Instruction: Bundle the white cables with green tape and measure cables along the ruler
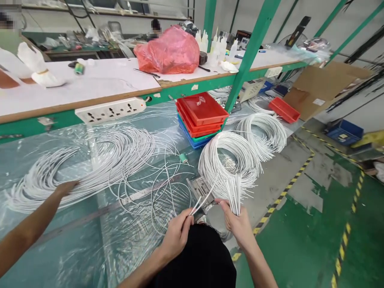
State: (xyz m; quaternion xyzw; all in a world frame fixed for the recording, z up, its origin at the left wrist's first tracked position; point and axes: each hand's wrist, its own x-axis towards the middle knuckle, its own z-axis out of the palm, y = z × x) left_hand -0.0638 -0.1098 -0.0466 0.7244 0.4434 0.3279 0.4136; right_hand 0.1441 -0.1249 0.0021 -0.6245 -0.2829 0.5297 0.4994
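The person's left hand (pixel 178 232) is rising from below on a forearm slanting up to the right, its back turned partly to the camera. Its thumb and forefinger are pinching together with hardly a gap, holding a few white strands (pixel 198 204) whose free ends are pointing up and right. The right hand (pixel 237 224) is coming up from the lower right, its forearm leaning left; its fingers are curling around a white wire bundle (pixel 234 194), which is standing nearly upright out of the grip. One digit is stretching left towards a metal fixture (pixel 201 191); whether it is touching, I cannot tell. Both hands are working just above the tabletop's near edge, in front of the person's black-clothed lap.

Beyond the right hand, a white wire coil (pixel 231 156) is lying along that same edge, with another coil (pixel 264 134) beside it towards the right end. Stacked trays (pixel 201 116) are sitting near the far edge. Towards the tabletop's left side, a co-worker's hand (pixel 67 189) is reaching over loose wire loops (pixel 126 156); its finger closure is not showing clearly.
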